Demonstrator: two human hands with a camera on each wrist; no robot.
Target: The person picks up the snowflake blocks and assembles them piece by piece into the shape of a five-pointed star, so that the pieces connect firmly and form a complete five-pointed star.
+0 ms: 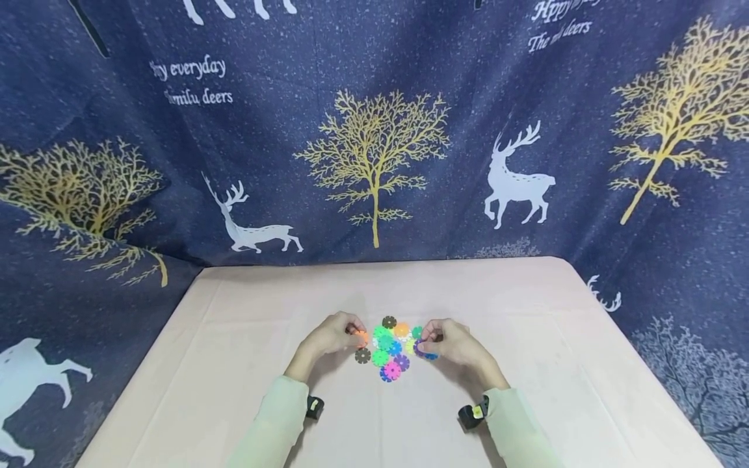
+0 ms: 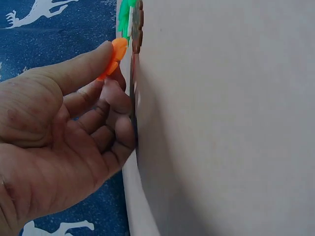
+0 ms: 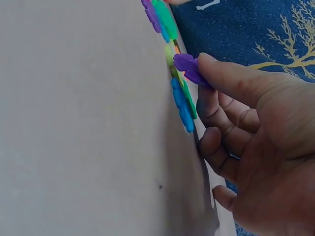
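Between its thumb and fingers my left hand [image 1: 337,333] pinches an orange notched disc [image 2: 118,51], at the left side of a loose pile. My right hand [image 1: 459,342] pinches a purple notched disc [image 3: 189,68] at the pile's right side. The pile holds several plastic snowflake discs: a green disc [image 1: 380,357], a pink disc [image 1: 393,370] over a blue one, an orange disc [image 1: 401,329] and a dark brown disc [image 1: 389,322] at the back. A second brown disc [image 1: 363,355] lies just below my left fingers. Beside my right fingers is a blue disc [image 3: 182,105].
A pale cloth covers the table [image 1: 234,390]. Behind it hangs a dark blue curtain [image 1: 409,52] printed with trees and deer. A black strap device sits on each wrist, the left strap [image 1: 315,407] and the right strap [image 1: 473,414].
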